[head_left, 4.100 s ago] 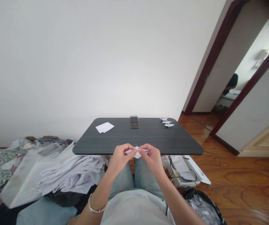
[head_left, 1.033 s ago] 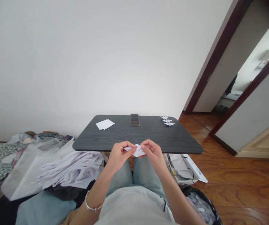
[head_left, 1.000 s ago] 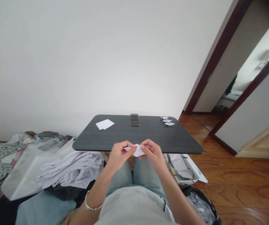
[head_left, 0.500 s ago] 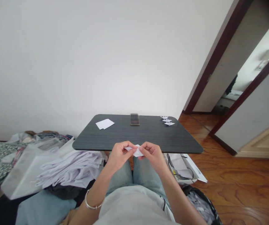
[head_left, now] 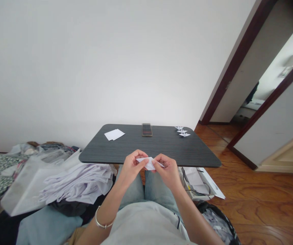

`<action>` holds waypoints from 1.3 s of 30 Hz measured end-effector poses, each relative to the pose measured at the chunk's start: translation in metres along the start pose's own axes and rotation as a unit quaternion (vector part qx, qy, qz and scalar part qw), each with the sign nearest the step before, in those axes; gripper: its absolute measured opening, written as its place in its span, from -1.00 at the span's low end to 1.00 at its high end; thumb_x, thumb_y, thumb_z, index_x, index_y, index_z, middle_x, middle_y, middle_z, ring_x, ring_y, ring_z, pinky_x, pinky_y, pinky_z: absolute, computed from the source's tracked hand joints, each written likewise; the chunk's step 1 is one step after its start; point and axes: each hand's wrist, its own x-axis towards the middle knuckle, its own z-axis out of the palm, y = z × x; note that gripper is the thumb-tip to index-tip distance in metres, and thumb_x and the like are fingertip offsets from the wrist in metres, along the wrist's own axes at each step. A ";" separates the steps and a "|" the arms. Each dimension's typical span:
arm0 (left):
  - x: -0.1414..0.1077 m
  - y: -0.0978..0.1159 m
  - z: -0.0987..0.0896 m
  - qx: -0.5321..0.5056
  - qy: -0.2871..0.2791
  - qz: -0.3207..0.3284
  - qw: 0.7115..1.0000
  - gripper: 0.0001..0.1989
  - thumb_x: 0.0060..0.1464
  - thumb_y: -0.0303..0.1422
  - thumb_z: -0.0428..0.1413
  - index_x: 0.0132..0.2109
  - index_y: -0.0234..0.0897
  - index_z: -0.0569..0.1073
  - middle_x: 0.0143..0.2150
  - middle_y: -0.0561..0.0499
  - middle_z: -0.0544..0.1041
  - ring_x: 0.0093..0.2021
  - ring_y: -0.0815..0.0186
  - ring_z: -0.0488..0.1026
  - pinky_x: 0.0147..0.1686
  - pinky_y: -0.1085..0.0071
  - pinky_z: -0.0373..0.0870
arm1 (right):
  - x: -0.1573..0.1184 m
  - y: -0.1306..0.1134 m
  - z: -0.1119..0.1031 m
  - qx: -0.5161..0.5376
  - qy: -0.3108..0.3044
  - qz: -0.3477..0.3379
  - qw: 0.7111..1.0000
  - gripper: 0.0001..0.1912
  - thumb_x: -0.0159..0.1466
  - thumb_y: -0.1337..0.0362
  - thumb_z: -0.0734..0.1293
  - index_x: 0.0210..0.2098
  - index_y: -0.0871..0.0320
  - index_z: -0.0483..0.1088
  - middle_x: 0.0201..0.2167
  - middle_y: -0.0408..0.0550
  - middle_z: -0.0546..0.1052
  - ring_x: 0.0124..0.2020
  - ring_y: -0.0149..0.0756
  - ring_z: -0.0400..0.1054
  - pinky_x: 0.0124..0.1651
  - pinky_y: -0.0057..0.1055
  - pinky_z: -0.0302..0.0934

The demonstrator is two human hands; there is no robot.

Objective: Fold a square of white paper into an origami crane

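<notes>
Left hand (head_left: pixel 132 166), right hand (head_left: pixel 168 171) pinching folded white paper (head_left: pixel 149 163) by opposite ends, wider apart than before.

A dark grey wood-grain table (head_left: pixel 162 146) stands ahead against a white wall (head_left: pixel 110 68). On it, two white paper sheets (head_left: pixel 114 134) lie at 11 o'clock, a dark phone (head_left: pixel 147 129) sits at 12 o'clock, and three small paper cranes (head_left: pixel 182 131) stand in a row at 1 o'clock. Pale folded cloth (head_left: pixel 78 183) heaps at 8 o'clock beside patterned fabric (head_left: pixel 0 173). A cable-strewn box (head_left: pixel 196 182) sits at 4 o'clock on the wooden floor (head_left: pixel 264 192), and an open doorway (head_left: pixel 271 85) shows at 2 o'clock.
</notes>
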 end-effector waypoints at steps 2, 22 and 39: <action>0.001 0.001 0.001 -0.016 -0.002 -0.019 1.000 -0.76 -0.13 -0.28 0.19 -0.37 -0.34 0.35 -0.50 0.08 0.41 -0.51 0.42 0.37 -0.51 0.53 0.30 | 0.000 0.001 0.000 -0.003 0.003 -0.003 1.000 -0.80 0.10 0.24 0.30 -0.60 0.17 0.30 -0.69 -0.20 0.34 -0.65 -0.43 0.20 -0.58 -0.52 0.06; -0.004 0.002 0.002 0.082 0.008 0.078 0.994 -0.78 -0.01 -0.31 0.10 -0.21 -0.33 0.35 -0.53 0.12 0.32 -0.51 0.43 0.28 -0.48 0.53 0.18 | 0.005 0.008 -0.002 0.031 -0.063 0.012 0.997 -0.75 0.13 0.17 0.29 -0.59 0.16 0.24 -0.68 -0.23 0.28 -0.64 -0.46 0.15 -0.57 -0.53 0.11; -0.001 0.011 -0.027 0.037 -0.136 0.001 0.990 -0.55 0.09 -0.32 0.02 0.11 -0.34 0.16 -0.27 -0.09 0.54 -0.27 0.29 0.48 -0.23 0.37 0.39 | 0.008 0.020 -0.011 0.013 -0.078 0.005 0.997 -0.78 0.14 0.21 0.27 -0.56 0.18 0.26 -0.67 -0.21 0.30 -0.62 -0.45 0.15 -0.57 -0.54 0.05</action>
